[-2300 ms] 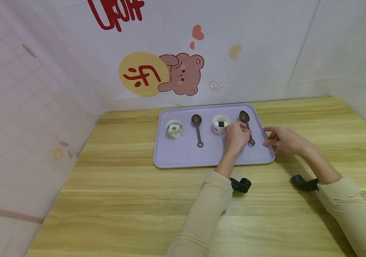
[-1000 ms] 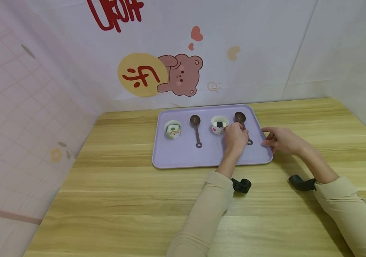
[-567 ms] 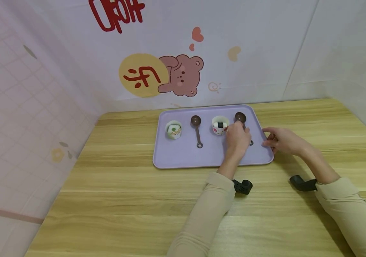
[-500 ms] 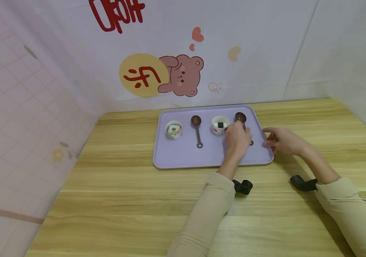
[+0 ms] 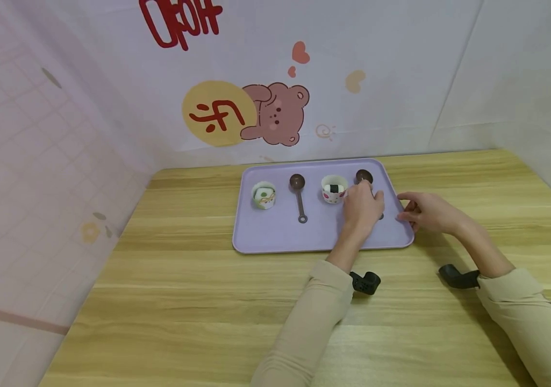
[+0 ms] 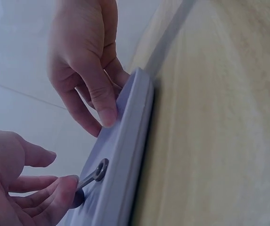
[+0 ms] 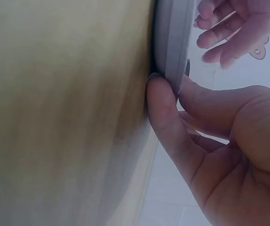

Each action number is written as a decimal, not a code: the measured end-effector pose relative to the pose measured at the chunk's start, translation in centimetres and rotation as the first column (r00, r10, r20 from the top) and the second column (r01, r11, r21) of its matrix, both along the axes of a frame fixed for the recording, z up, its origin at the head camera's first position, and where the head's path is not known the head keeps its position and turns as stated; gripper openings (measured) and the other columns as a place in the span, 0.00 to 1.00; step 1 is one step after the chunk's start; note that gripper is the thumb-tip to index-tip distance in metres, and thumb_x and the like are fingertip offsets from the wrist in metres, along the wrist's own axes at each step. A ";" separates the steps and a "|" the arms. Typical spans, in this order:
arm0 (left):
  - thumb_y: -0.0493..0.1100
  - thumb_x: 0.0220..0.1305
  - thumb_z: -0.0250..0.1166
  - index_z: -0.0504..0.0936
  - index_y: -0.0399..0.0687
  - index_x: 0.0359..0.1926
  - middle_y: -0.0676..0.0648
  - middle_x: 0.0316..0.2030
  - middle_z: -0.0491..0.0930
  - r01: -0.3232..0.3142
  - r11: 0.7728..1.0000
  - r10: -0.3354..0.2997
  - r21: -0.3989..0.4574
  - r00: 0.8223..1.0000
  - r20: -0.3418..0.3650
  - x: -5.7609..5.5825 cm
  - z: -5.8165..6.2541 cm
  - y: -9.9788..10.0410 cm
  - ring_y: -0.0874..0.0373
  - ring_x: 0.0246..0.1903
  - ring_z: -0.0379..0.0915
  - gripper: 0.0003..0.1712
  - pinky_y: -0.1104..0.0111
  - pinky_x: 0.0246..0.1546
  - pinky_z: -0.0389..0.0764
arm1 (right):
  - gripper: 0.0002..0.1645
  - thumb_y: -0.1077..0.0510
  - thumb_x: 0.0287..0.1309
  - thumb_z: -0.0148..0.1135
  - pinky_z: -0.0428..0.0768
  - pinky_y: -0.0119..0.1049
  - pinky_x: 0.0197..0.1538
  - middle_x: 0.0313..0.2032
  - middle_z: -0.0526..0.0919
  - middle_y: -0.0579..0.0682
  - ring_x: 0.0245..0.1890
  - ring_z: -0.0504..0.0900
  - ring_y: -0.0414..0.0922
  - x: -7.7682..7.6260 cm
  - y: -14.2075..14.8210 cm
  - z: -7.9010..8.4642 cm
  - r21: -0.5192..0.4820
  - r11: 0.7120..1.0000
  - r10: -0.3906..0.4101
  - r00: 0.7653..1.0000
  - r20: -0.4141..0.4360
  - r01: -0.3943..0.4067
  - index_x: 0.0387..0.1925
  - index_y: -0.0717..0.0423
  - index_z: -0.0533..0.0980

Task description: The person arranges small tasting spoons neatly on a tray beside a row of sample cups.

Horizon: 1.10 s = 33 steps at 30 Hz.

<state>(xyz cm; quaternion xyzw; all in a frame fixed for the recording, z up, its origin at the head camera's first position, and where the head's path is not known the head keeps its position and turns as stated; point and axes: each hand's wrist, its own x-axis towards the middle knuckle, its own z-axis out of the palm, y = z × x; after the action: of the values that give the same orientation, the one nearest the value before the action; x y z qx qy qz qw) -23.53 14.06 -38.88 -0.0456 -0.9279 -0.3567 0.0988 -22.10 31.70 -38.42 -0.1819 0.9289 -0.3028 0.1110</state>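
A lilac tray (image 5: 275, 236) bears two brown measuring spoons and two small patterned cups. My left hand (image 5: 363, 207) is over the handle of the right measuring spoon (image 5: 364, 175), hiding much of it. In the left wrist view, the left fingers (image 6: 54, 200) are by this spoon's handle, the thumb stands apart, and the ring end (image 6: 102, 169) shows; whether they touch it I cannot tell. My right hand (image 5: 432, 212) pinches the tray's right rim, thumb inside and a finger outside, as the right wrist view shows. Just left of my left hand stands the red-spotted cup (image 5: 333, 196).
The other measuring spoon (image 5: 297, 183) lies left of the red-spotted cup, which holds a white piece with a black band. A green-patterned cup (image 5: 263, 199) with a white piece stands at the tray's left. Wooden table (image 5: 183, 301) surrounds the tray; a printed cloth (image 5: 377, 123) hangs behind.
The right measuring spoon's bowl has shifted a little left on the tray since the earliest frame. My left hand has since moved slightly right, covering more handle. The right hand stays at the rim.
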 end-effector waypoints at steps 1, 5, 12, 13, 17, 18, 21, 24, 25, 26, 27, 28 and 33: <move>0.48 0.66 0.67 0.84 0.49 0.36 0.50 0.35 0.85 0.009 1.000 -0.009 0.002 1.000 0.007 0.0 0.0 0.0 0.55 0.38 0.83 0.08 0.68 0.37 0.81 | 0.33 0.68 0.66 0.63 0.85 0.38 0.28 0.31 0.84 0.57 0.25 0.84 0.48 0.0 0.0 0.0 0.001 1.000 -0.001 1.000 0.000 0.001 0.63 0.85 0.60; 0.49 0.67 0.66 0.86 0.49 0.46 0.51 0.41 0.86 0.052 0.999 -0.052 0.004 0.998 0.020 -0.1 0.3 -0.1 0.57 0.43 0.83 0.12 0.71 0.43 0.80 | 0.32 0.68 0.66 0.63 0.85 0.39 0.28 0.31 0.84 0.57 0.26 0.84 0.48 0.0 0.2 0.0 0.001 1.000 -0.004 1.000 0.003 0.004 0.62 0.85 0.61; 0.50 0.68 0.65 0.85 0.49 0.47 0.56 0.34 0.84 0.135 0.990 -0.136 0.028 0.990 0.035 0.1 1.1 -0.3 0.62 0.36 0.80 0.13 0.74 0.37 0.78 | 0.30 0.69 0.66 0.63 0.86 0.40 0.29 0.31 0.84 0.58 0.26 0.84 0.49 0.0 0.4 0.0 -0.007 1.000 -0.008 1.000 0.013 0.008 0.61 0.84 0.62; 0.50 0.69 0.65 0.85 0.48 0.47 0.57 0.31 0.83 0.147 0.989 -0.148 0.034 0.988 0.032 0.1 1.2 -0.3 0.63 0.34 0.79 0.13 0.75 0.35 0.77 | 0.30 0.69 0.66 0.63 0.86 0.40 0.29 0.31 0.84 0.57 0.26 0.84 0.50 0.0 0.4 0.0 -0.009 1.000 -0.007 1.000 0.013 0.007 0.61 0.84 0.62; 0.51 0.69 0.65 0.85 0.49 0.48 0.60 0.27 0.79 0.174 0.983 -0.176 0.057 0.984 0.027 0.3 1.8 -0.3 0.67 0.29 0.75 0.14 0.77 0.32 0.75 | 0.30 0.68 0.66 0.63 0.86 0.39 0.28 0.31 0.84 0.57 0.26 0.85 0.49 0.0 0.5 0.0 -0.008 1.000 -0.006 1.000 0.008 0.006 0.60 0.84 0.64; 0.51 0.69 0.65 0.86 0.49 0.48 0.60 0.27 0.79 0.178 0.982 -0.179 0.059 0.983 0.027 0.3 2.0 -0.4 0.67 0.29 0.75 0.14 0.77 0.31 0.74 | 0.29 0.68 0.66 0.63 0.85 0.39 0.28 0.31 0.84 0.57 0.25 0.85 0.49 -0.1 0.5 0.0 -0.009 1.000 -0.007 1.000 0.009 0.007 0.61 0.84 0.64; 0.52 0.69 0.65 0.86 0.50 0.48 0.60 0.28 0.79 0.184 0.982 -0.185 0.047 0.982 0.021 0.4 2.3 -0.5 0.68 0.29 0.75 0.14 0.78 0.30 0.74 | 0.29 0.67 0.67 0.62 0.85 0.38 0.28 0.31 0.84 0.56 0.25 0.85 0.48 -0.1 0.6 0.1 -0.008 1.000 -0.014 1.000 0.010 0.014 0.60 0.84 0.64; 0.53 0.68 0.66 0.86 0.50 0.47 0.60 0.29 0.80 0.197 0.980 -0.197 0.040 0.980 0.017 0.4 2.6 -0.7 0.69 0.30 0.75 0.14 0.78 0.30 0.74 | 0.27 0.67 0.68 0.61 0.85 0.38 0.28 0.31 0.84 0.56 0.24 0.85 0.47 -0.1 0.6 0.2 -0.005 1.000 -0.028 1.000 0.012 0.028 0.60 0.83 0.65; 0.53 0.68 0.66 0.86 0.50 0.48 0.60 0.29 0.80 0.202 0.979 -0.203 0.040 0.979 0.015 0.4 2.7 -0.8 0.69 0.30 0.75 0.15 0.78 0.30 0.74 | 0.27 0.66 0.68 0.60 0.85 0.38 0.28 0.31 0.84 0.55 0.24 0.85 0.47 -0.1 0.6 0.2 -0.003 0.999 -0.032 0.999 0.012 0.033 0.60 0.82 0.65; 0.53 0.68 0.66 0.86 0.50 0.48 0.60 0.30 0.81 0.206 0.978 -0.206 0.040 0.978 0.014 0.5 2.8 -1.0 0.69 0.30 0.75 0.15 0.78 0.30 0.73 | 0.27 0.66 0.68 0.60 0.85 0.38 0.28 0.31 0.84 0.55 0.25 0.85 0.47 -0.1 0.6 0.2 -0.007 0.999 -0.036 0.999 0.012 0.036 0.60 0.82 0.66; 0.53 0.69 0.66 0.86 0.50 0.48 0.60 0.30 0.81 0.212 0.976 -0.213 0.046 0.977 0.015 0.5 2.9 -1.1 0.69 0.30 0.75 0.15 0.78 0.30 0.73 | 0.27 0.66 0.68 0.60 0.86 0.38 0.28 0.31 0.84 0.56 0.25 0.85 0.47 0.0 0.6 0.3 -0.011 0.999 -0.037 0.999 0.012 0.037 0.60 0.82 0.66; 0.53 0.69 0.65 0.85 0.50 0.49 0.60 0.30 0.80 0.217 0.975 -0.218 0.055 0.976 0.018 0.5 3.0 -1.2 0.69 0.30 0.75 0.15 0.79 0.30 0.73 | 0.26 0.66 0.68 0.60 0.86 0.38 0.28 0.31 0.84 0.56 0.25 0.85 0.47 0.0 0.6 0.3 -0.015 0.999 -0.038 0.999 0.012 0.038 0.60 0.82 0.66; 0.53 0.70 0.65 0.85 0.49 0.52 0.60 0.30 0.78 0.232 0.968 -0.237 0.097 0.971 0.036 0.5 3.5 -1.7 0.69 0.28 0.73 0.17 0.79 0.27 0.72 | 0.25 0.66 0.69 0.60 0.86 0.38 0.28 0.32 0.84 0.56 0.26 0.85 0.48 0.0 0.8 0.4 -0.027 0.999 -0.045 0.999 0.003 0.045 0.59 0.81 0.67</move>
<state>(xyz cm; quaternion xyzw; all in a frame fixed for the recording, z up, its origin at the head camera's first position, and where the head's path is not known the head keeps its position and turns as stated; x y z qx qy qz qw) -23.02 12.32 -35.40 -0.1419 -0.9007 -0.4091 0.0359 -22.14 32.51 -38.01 -0.1621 0.9284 -0.3180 0.1029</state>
